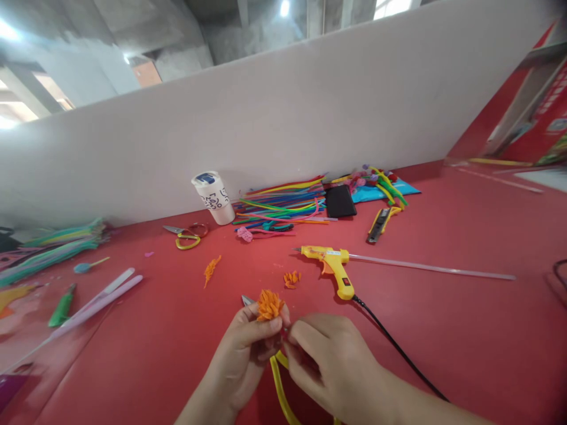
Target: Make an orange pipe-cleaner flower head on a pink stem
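My left hand [248, 345] pinches an orange flower-like tuft [270, 305] of short fuzzy pieces between thumb and fingers. Right beside it, my right hand [330, 354] has its fingers closed below the tuft, where a small dark pink bit shows; what they grip is mostly hidden. Under both hands lies a tool with yellow handles [278, 383], its metal tip poking out past my left fingers. A small orange petal cluster [292, 279] rests just beyond the hands, and a longer orange fuzzy strip [211, 270] lies to its left.
A yellow glue gun [330, 260] with a long glue stick and black cord lies right of centre. Behind are scissors [188, 236], a white cup [213, 198], pipe cleaners [279, 203], a black object [340, 201] and a utility knife [380, 224]. A lilac straightener-like tool [97, 301] lies left.
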A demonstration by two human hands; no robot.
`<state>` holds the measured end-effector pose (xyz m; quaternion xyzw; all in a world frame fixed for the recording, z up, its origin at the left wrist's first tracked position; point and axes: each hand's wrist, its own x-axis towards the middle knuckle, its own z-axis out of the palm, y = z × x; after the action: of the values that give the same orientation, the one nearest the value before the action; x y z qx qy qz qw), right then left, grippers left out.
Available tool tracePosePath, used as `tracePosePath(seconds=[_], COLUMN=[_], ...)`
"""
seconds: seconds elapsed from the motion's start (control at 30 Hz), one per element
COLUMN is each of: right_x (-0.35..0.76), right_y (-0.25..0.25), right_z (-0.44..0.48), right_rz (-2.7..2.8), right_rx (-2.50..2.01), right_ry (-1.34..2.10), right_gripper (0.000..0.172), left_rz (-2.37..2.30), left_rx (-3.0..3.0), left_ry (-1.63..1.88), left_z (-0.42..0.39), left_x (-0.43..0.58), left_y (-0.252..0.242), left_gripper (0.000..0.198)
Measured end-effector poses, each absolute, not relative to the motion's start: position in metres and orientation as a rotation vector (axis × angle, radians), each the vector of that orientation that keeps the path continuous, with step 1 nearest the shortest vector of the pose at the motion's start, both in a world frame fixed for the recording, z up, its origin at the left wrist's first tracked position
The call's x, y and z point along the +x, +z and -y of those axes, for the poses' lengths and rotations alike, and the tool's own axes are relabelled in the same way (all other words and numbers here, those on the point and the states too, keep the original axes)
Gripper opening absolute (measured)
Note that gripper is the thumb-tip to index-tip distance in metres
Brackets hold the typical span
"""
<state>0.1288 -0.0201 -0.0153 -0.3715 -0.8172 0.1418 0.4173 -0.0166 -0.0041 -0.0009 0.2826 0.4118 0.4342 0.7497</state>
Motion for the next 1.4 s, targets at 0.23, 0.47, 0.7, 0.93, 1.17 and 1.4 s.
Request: tracePosePath(seconds=[0.23, 0.47, 0.7, 0.93, 1.17, 1.4], right_x=[0.125, 0.124, 0.125, 0.122, 0.12, 0.125], right_y=[-0.005, 0.001, -0.001, -0.004, -0.007, -0.005], right_z=[0.013, 0.013, 0.014, 0.015, 0.018, 0.016], right_rz=[1.54, 1.438, 1.624, 1.655, 1.635, 1.696], right_rx=[-0.984, -0.999, -1.082, -1.073, -1.063, -1.133], right_ry=[1.534, 1.49, 1.141, 1.13, 1.192, 0.925], right_gripper=[0.018, 0.02, 0.022, 0.023, 0.02, 0.024], left_rz=[-0.835, -0.865, -0.884, -0.904, -0.927, -0.947], left_rx=[0.639, 0.584, 0.543, 0.557, 0.505, 0.435], left_ry=[0.982, 0.992, 1.052, 1.032, 1.026, 0.995], left_z=[0.003, 0.005, 0.005, 0.004, 0.007, 0.005], left_x=[-0.02, -0.015, -0.01, -0.013, -0.012, -0.009], left_y=[0.001, 0.002, -0.002, -0.002, -0.002, 0.0], left_gripper=[0.017, 0.02, 0.013, 0.011, 0.013, 0.021])
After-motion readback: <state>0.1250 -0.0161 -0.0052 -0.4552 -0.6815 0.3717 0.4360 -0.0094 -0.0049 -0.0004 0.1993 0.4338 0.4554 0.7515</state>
